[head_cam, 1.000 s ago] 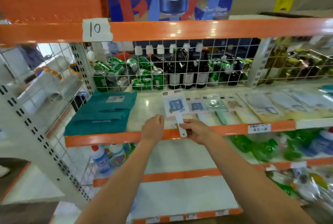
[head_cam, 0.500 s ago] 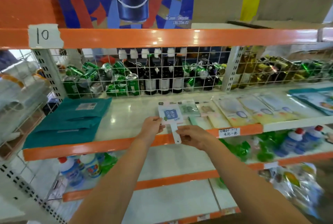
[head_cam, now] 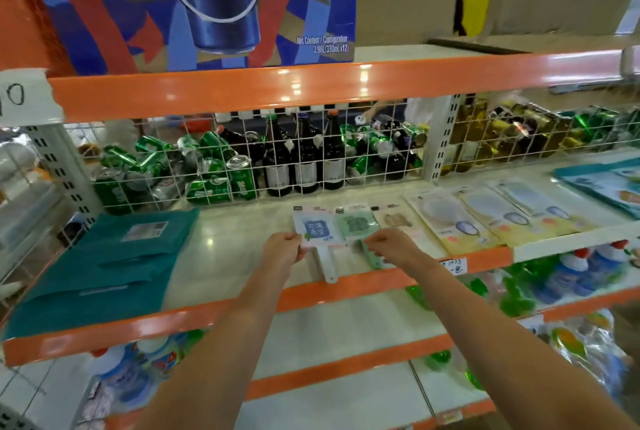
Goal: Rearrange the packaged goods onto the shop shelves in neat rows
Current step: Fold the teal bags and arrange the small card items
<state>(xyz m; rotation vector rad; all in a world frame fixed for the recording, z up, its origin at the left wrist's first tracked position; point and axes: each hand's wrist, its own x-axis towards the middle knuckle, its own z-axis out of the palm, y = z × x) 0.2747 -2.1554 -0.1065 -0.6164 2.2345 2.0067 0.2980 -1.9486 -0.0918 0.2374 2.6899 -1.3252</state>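
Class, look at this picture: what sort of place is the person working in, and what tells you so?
Most likely a small shop: orange-edged shelves carrying a handwritten price label, bottles and cans behind wire mesh, and packaged goods laid in rows.

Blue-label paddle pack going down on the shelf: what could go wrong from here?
1. The blue pack's white handle reaches the shelf's orange front lip; it may overhang and get knocked off.
2. The right hand is on the green pack next to it; shifting it could skew the row.
3. The left hand pinches only the blue pack's left edge, so it may pivot crooked when set down.
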